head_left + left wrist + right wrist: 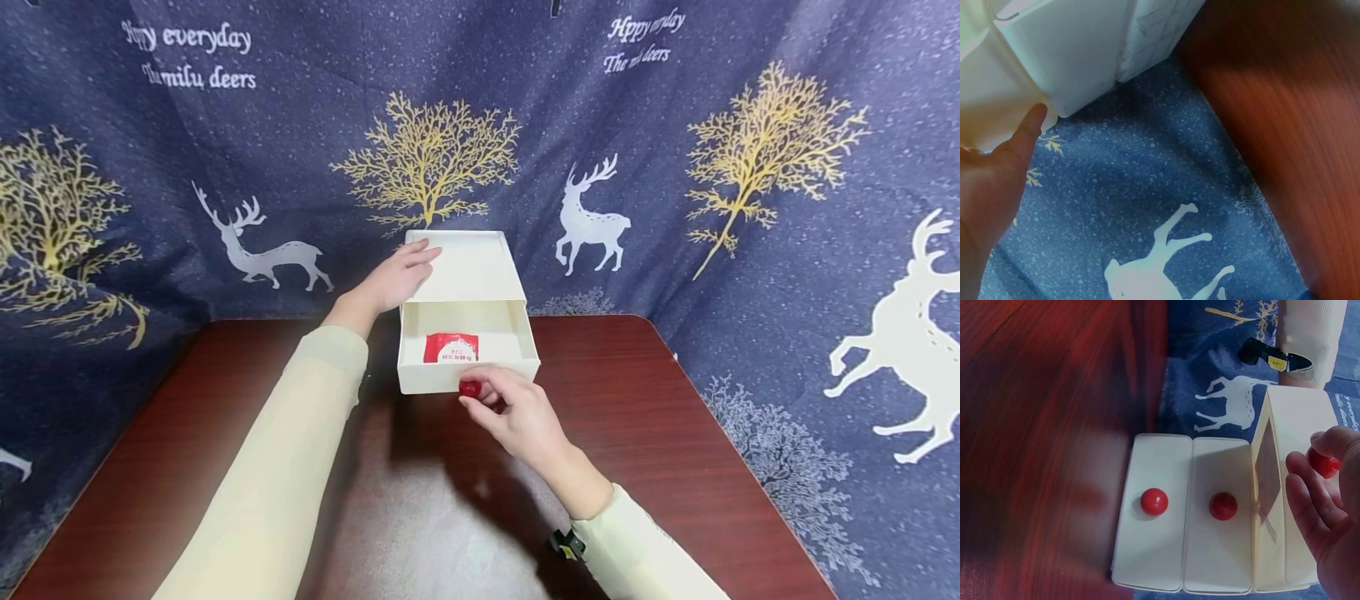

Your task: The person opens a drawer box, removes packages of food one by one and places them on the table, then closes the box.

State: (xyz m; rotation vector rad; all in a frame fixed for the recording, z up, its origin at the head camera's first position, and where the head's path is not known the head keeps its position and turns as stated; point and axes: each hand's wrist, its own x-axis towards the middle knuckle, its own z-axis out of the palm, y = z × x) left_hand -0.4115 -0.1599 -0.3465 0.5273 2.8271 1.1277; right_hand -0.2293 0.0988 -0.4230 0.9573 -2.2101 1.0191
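A small white drawer cabinet (468, 262) stands at the back of the table, its top drawer (510, 342) pulled out. Inside that drawer lies a red packet (437, 348) with white printing. My right hand (517, 412) pinches the round red knob (470, 388) on the drawer front between thumb and fingers. My left hand (397, 277) rests on the left side of the cabinet top with its fingers extended. In the left wrist view, the left hand (991, 194) lies at the cabinet's edge, one digit stretched out. Two lower drawers (1160, 462) are pushed in, each with a red knob (1154, 502).
The cabinet stands on a dark red-brown wooden table (615, 400). Behind it hangs a blue cloth (525, 50) printed with white deer and yellow trees. A black strap with a device (567, 544) is on the right wrist.
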